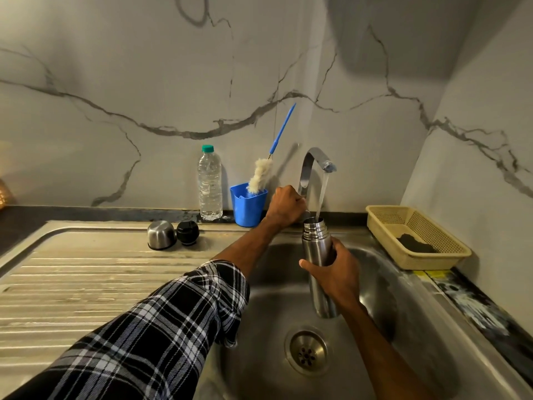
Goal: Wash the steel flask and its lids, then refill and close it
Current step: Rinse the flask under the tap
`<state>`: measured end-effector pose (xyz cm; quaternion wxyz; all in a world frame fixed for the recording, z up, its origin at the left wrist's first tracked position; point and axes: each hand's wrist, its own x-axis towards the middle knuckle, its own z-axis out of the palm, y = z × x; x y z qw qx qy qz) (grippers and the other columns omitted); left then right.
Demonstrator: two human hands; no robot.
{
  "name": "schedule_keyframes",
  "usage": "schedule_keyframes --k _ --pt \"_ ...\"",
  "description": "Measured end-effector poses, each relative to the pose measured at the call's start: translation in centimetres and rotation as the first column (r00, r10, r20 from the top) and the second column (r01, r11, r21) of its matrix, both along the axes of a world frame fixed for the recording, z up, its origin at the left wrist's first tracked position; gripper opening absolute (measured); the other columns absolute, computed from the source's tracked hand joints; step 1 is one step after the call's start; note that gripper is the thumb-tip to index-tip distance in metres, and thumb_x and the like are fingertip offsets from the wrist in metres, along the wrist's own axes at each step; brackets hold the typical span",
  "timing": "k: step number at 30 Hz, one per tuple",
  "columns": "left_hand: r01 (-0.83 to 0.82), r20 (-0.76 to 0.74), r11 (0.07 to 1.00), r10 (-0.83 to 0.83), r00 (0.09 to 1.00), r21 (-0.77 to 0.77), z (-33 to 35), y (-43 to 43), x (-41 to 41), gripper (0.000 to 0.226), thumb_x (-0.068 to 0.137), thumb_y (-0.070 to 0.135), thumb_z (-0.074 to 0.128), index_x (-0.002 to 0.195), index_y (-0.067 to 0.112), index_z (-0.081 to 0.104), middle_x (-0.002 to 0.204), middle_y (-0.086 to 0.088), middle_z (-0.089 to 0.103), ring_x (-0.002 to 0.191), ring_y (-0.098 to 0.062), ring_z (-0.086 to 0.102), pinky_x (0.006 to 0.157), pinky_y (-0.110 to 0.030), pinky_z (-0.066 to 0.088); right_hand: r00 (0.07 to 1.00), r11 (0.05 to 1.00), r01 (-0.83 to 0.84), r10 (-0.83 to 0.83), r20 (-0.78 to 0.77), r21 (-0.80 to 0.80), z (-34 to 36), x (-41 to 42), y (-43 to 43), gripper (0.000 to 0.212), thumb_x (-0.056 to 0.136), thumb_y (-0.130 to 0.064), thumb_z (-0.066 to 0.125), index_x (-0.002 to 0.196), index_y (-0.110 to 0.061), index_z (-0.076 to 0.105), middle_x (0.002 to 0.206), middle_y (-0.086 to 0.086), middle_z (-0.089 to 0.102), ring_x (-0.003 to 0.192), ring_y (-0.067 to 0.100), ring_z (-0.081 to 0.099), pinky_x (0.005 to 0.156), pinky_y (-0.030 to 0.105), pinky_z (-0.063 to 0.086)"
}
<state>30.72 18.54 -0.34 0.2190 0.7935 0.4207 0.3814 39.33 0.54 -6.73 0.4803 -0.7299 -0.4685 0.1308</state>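
Flask (pixel 315 241) upright under running tap (pixel 313 160), mouth open, thin stream of water (pixel 323 194) falling inside. Right grip (pixel 337 272) wrapped round steel body at mid-height, thumb across front, lower end hanging inside sink (pixel 418 327), not far from drain (pixel 308 350). Left grip (pixel 285 204) closed round tap lever, plaid sleeve stretched across sink edge. 2 lids parked well apart from flask on ribbed worktop (pixel 72 278): steel cup (pixel 161 234) upside down, black stopper (pixel 187 232) just beside it. Behind them, against marble wall, plastic bottle (pixel 210 186) and blue cup (pixel 248 207) holding bottle brush (pixel 261 174). At far right, basket (pixel 386 217) with dark scrubber (pixel 415 243) inside.

Apparent stage: filling, whether for rinse or for refill impossible to tell. Likely trouble from here: overflow down wet steel through late closing of lever, weakening a 1-handed hold and dropping flask into basin. Also possible: splash onto sleeve through mouth drifting off stream, or blue cup knocked over by left forearm pulling back.
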Motion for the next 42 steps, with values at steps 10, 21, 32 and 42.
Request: schedule_keyframes --k 10,21,32,42 --pt "0.013 -0.074 0.999 -0.017 0.997 -0.046 0.2 -2.8 -1.9 0.019 0.092 0.017 0.068 0.078 0.004 0.067 0.082 -0.012 0.07 0.079 -0.025 0.067 0.081 -0.041 0.059 1.0 0.999 0.019 -0.019 -0.006 0.035 0.6 0.0 -0.3 0.076 0.064 -0.031 0.092 0.129 -0.022 0.056 0.125 0.003 0.066 0.112 0.022 0.064 0.097 0.043 0.053" --pt "-0.012 0.159 0.989 0.036 0.987 -0.149 -2.5 -11.8 -7.8 0.02 0.088 0.002 0.067 0.103 0.015 0.071 0.098 0.003 0.071 0.089 -0.007 0.066 0.083 -0.026 0.058 0.998 0.993 0.033 -0.028 -0.047 0.111 1.9 -0.6 -0.5 0.067 0.067 -0.028 0.092 0.125 -0.018 0.059 0.111 -0.005 0.064 0.098 0.015 0.063 0.088 0.036 0.054" --pt "-0.129 0.118 0.977 0.15 0.982 -0.17 -8.4 -13.8 -9.8 0.039 0.077 -0.001 0.068 0.106 0.024 0.069 0.115 0.005 0.064 0.115 -0.016 0.056 0.102 -0.035 0.049 0.999 1.0 0.024 -0.024 0.033 -0.015 0.8 -0.8 -0.4 0.067 0.064 -0.03 0.093 0.122 -0.018 0.058 0.115 0.001 0.067 0.097 0.016 0.063 0.086 0.034 0.054" --pt "-0.094 0.139 0.98 0.119 0.983 -0.176 -9.1 -13.8 -9.4 0.039 0.076 0.003 0.066 0.097 0.036 0.064 0.113 0.007 0.064 0.112 -0.012 0.059 0.096 -0.037 0.056 0.998 0.998 0.056 -0.056 0.03 0.022 0.8 -0.7 -0.7 0.067 0.063 -0.031 0.093 0.12 -0.018 0.058 0.108 -0.004 0.064 0.095 0.014 0.062 0.084 0.033 0.053"
